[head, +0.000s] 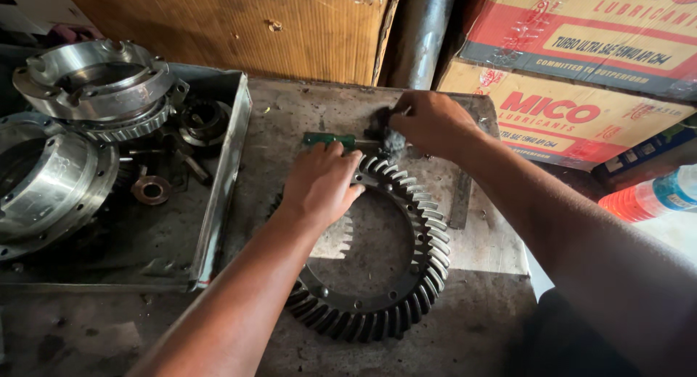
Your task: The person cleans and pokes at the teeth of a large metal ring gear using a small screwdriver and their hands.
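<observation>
While hands (377, 156) steady ring gear (406, 290), dark rag (388, 137)

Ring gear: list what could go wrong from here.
1. The left hand presses on the ring gear teeth; a slip could cut the fingers.
2. The right hand works a dark wad beside the teeth and may snag.
3. The screwdriver lies loose under the left fingers and could roll.
</observation>
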